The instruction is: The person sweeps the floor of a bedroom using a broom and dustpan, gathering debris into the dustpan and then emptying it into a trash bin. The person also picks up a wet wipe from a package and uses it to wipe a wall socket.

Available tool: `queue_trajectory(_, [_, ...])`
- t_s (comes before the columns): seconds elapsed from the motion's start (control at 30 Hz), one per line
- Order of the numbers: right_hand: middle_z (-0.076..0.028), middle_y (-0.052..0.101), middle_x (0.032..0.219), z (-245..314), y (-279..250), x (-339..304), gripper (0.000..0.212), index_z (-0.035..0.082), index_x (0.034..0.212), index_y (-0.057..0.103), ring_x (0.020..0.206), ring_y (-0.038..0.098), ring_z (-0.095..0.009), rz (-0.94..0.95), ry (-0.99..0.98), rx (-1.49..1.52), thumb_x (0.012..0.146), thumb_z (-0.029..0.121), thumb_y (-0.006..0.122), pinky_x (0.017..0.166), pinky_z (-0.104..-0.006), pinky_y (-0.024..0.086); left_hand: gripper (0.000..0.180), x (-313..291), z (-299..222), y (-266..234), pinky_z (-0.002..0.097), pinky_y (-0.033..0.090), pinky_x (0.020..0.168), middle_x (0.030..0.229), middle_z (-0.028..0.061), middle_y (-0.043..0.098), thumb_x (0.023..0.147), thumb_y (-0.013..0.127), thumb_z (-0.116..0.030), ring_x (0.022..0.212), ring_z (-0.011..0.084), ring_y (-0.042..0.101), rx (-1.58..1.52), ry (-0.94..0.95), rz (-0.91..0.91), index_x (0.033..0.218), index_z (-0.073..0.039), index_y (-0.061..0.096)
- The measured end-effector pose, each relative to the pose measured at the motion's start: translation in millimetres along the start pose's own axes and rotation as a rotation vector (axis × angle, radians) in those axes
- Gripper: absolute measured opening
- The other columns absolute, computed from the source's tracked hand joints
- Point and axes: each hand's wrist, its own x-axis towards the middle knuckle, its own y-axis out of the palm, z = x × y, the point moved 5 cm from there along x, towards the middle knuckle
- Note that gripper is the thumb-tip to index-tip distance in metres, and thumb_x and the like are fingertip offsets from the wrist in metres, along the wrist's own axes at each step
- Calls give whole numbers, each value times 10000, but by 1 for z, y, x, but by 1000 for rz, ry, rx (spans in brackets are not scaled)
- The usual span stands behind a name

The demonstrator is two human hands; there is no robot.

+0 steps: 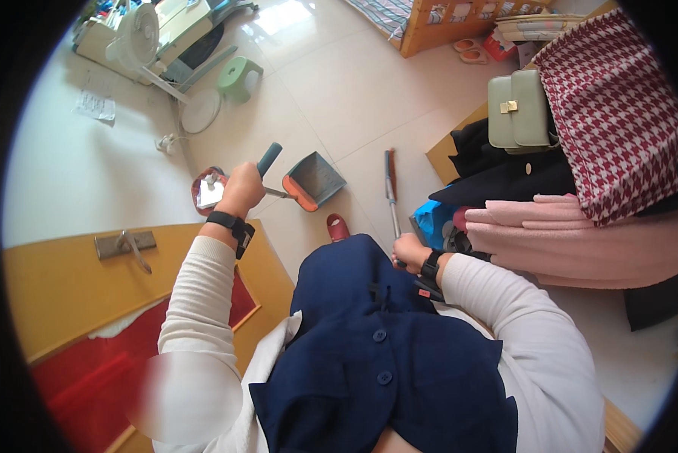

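Observation:
My left hand (242, 189) is closed around the dark grey grip of a long-handled dustpan (320, 181). Its pan, grey with an orange edge piece, rests on the tiled floor ahead of me, mouth facing away to the right. Lower on the right, my right hand (410, 253) is wrapped round the metal handle of a broom (391, 177). The broom's narrow head, brownish orange and grey, reaches the floor to the right of the dustpan, apart from it. A red slipper (338, 227) on my foot shows just below the pan.
A yellow door (48, 272) with a metal handle stands at the left. By the wall are a white fan (201, 111), a green stool (240, 78) and a red-rimmed bin (198, 198). Clothes, a green handbag (518, 113) and a blue bag (435, 220) crowd the right side.

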Motion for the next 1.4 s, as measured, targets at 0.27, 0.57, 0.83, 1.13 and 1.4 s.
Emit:
queue_trajectory(0.27, [0, 388, 563, 30, -13, -47, 266, 49, 1159, 505, 436, 391, -153, -61, -240, -245, 939, 152, 395, 403, -310, 320, 163, -79, 25, 40, 441, 503, 777, 889, 257, 633, 743, 560, 8, 901, 397, 611, -99, -122, -33, 893, 18, 626])
queue_trajectory(0.57, [-186, 661, 799, 114, -32, 51, 165, 40, 897, 619, 735, 651, -297, -265, -606, -1841, 752, 93, 561, 642, -355, 492, 142, -138, 45, 59, 449, 500, 752, 861, 268, 629, 786, 536, -62, 864, 426, 604, -217, -279, -10, 852, 34, 617])
queue_trajectory(0.83, [-79, 520, 603, -25, 11, -3, 346, 0, 1159, 552, 532, 511, -219, -59, -294, -954, 818, 32, 502, 447, -345, 409, 160, -149, 72, 90, 433, 511, 755, 907, 242, 645, 790, 547, -31, 890, 397, 624, -220, -363, -6, 915, 19, 633])
queue_trajectory(1.13, [-30, 453, 683, 3, 63, -72, 518, 60, 1372, 392, 451, 407, -116, 174, -193, -949, 857, 31, 448, 379, -267, 337, 144, -178, 89, 92, 438, 509, 749, 885, 240, 646, 757, 589, -37, 874, 397, 625, -289, -367, -59, 886, 13, 628])
queue_trajectory(1.4, [-163, 618, 757, 117, 145, 8, 325, -13, 1144, 563, 578, 580, -225, 23, -884, -1652, 847, 80, 467, 548, -367, 464, 158, -228, 108, 129, 373, 521, 586, 746, 199, 620, 731, 594, -21, 650, 316, 649, -602, -570, -250, 868, 26, 531])
